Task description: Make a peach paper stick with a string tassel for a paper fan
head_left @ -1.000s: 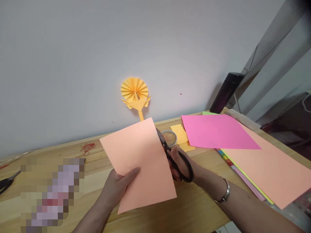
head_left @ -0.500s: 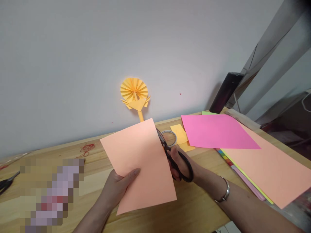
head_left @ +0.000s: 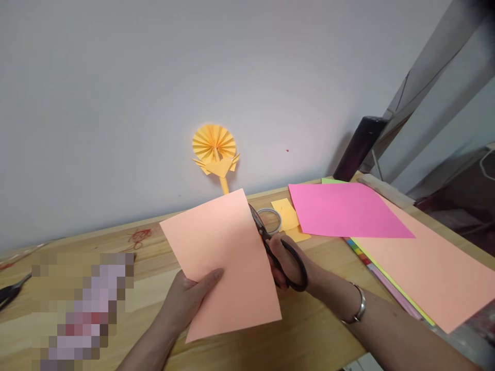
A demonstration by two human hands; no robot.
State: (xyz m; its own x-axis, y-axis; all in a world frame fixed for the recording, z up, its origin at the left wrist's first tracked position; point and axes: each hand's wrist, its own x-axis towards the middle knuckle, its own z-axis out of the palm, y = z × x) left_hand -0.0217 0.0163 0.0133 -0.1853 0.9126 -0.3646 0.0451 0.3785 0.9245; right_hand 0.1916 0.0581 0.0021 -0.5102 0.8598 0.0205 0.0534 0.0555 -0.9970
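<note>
A peach paper sheet (head_left: pixel 228 242) is held up over the wooden table (head_left: pixel 317 314). My left hand (head_left: pixel 193 299) grips its lower left part, thumb on the front and the other fingers hidden behind. My right hand (head_left: pixel 284 260) is closed on the handles of black scissors (head_left: pixel 296 257), a silver bracelet at the wrist. The blades lie at the sheet's right edge, partly hidden by the paper. Behind the sheet a yellow folded-paper flower (head_left: pixel 214 144) stands upright by the wall.
Pink paper (head_left: pixel 344 208) overlaps peach and green sheets on the right. A dark bottle (head_left: pixel 359 148) leans behind them. A tape ring (head_left: pixel 279 220) sits beside yellow paper pieces (head_left: pixel 285 212). Red thread (head_left: pixel 139 238), a blurred-out item (head_left: pixel 96 299) and another black tool (head_left: pixel 10 294) are at left.
</note>
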